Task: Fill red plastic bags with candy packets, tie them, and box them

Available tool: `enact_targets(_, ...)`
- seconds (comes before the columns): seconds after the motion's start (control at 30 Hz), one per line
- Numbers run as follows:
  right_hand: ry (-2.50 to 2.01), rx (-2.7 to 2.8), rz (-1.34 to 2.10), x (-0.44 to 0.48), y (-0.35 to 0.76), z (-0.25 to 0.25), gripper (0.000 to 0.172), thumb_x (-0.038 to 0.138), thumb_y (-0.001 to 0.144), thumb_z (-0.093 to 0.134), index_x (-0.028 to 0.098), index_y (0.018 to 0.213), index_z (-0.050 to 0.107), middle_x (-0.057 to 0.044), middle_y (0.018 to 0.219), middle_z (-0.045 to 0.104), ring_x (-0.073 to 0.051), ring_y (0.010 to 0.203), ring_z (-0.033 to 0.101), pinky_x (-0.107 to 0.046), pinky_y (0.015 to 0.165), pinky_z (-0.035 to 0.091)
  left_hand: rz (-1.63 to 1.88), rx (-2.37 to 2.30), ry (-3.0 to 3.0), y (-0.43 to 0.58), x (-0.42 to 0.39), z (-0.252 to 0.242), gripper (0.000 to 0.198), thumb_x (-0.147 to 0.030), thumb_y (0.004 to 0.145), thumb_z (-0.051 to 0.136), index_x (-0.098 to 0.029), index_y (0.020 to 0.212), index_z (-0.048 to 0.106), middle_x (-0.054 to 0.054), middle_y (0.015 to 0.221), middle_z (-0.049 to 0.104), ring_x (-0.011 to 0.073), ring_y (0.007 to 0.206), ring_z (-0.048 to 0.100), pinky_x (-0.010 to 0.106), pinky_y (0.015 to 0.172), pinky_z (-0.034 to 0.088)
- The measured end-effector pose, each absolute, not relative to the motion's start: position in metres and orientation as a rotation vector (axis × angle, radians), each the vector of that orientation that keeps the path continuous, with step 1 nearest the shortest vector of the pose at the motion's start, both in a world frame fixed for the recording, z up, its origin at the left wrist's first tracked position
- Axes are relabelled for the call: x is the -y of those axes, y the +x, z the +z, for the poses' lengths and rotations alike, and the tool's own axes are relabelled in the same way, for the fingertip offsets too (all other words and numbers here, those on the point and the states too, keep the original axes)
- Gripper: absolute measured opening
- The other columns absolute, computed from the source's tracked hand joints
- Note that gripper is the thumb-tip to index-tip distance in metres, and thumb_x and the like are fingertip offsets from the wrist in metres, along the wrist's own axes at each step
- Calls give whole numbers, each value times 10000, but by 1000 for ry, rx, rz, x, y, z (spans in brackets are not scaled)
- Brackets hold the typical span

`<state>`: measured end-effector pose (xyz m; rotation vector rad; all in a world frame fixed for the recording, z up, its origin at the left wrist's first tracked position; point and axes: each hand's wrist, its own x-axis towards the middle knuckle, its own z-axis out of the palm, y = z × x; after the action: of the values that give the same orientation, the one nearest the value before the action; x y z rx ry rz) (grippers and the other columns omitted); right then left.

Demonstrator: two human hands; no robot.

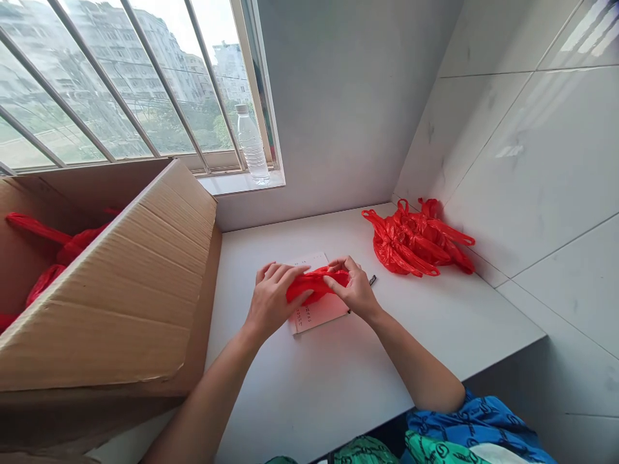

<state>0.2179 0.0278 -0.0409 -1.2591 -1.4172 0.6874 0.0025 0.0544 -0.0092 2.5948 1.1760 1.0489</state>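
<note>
A red plastic bag [316,283] is stretched sideways between my two hands, above the white tabletop. My left hand [278,293] has its fingers and thumb closed around the bag's left end. At the right end, my right hand [355,290] pinches the bag between thumb and fingers. Beneath the bag lies a notebook [322,317] with a pale cover and small dark writing, partly covered by the bag and hands. A dark pen [372,280] shows only in part, beside my right hand.
Several knotted red plastic bags [411,238] lie heaped at the table's back right, against the tiled wall. To the left stands an open cardboard box [140,277] with red bags [68,248] inside. A clear water bottle [251,145] stands on the sill by the barred window.
</note>
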Motion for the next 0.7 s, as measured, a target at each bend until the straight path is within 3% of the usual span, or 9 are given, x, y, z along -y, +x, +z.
enact_targets(0.07,-1256,1357,680,-29,219,-42,193,344,839,638,253,1008,618,-26,930,657,-227,1016,577,-402,944,449,1108,-1166,2600,6,-56,-8,141,-327,948,581,-286,982,711,-8,857,720,182,869,635,449,1095,351)
enact_targets(0.13,-1179,1194,702,-33,225,-44,176,331,855,599,238,1005,596,-14,892,601,-189,901,582,-366,883,477,1302,-1267,2340,3,-59,-8,165,-330,957,563,-251,905,698,3,812,702,171,803,628,408,992,438)
enact_targets(0.3,-1045,1018,776,-41,237,-47,323,287,847,588,234,1157,515,-12,945,555,-163,862,587,-335,812,517,1618,-1130,1532,-12,-65,-1,202,-368,898,640,-227,1031,585,31,938,665,174,884,639,301,763,515)
enact_targets(0.4,-1072,1190,534,-30,235,-33,336,264,857,601,234,1185,537,-59,1086,592,-205,1028,593,-412,954,489,1477,-937,1546,-16,-56,13,314,-316,857,681,-259,1142,560,9,909,619,165,879,616,274,734,505)
enact_targets(0.47,-1036,1277,216,-17,230,-18,296,238,867,606,238,1159,558,-74,1118,605,-225,1088,580,-440,996,464,1353,-893,1676,-17,-46,23,260,-281,875,648,-258,1130,598,8,860,594,162,844,591,268,715,484)
enact_targets(0.53,-921,1408,24,-5,223,-3,251,192,886,583,248,1129,564,-60,1046,632,-210,1008,606,-403,922,500,1240,-827,1855,-18,-37,34,136,-232,905,571,-235,1007,661,21,834,583,159,796,560,270,688,454)
enact_targets(0.7,-1013,2113,233,2,204,3,115,223,978,498,217,939,607,-27,822,677,-166,746,634,-284,668,492,1006,-565,2053,-20,-21,49,319,-149,899,374,-194,800,674,64,897,634,164,730,542,294,625,403)
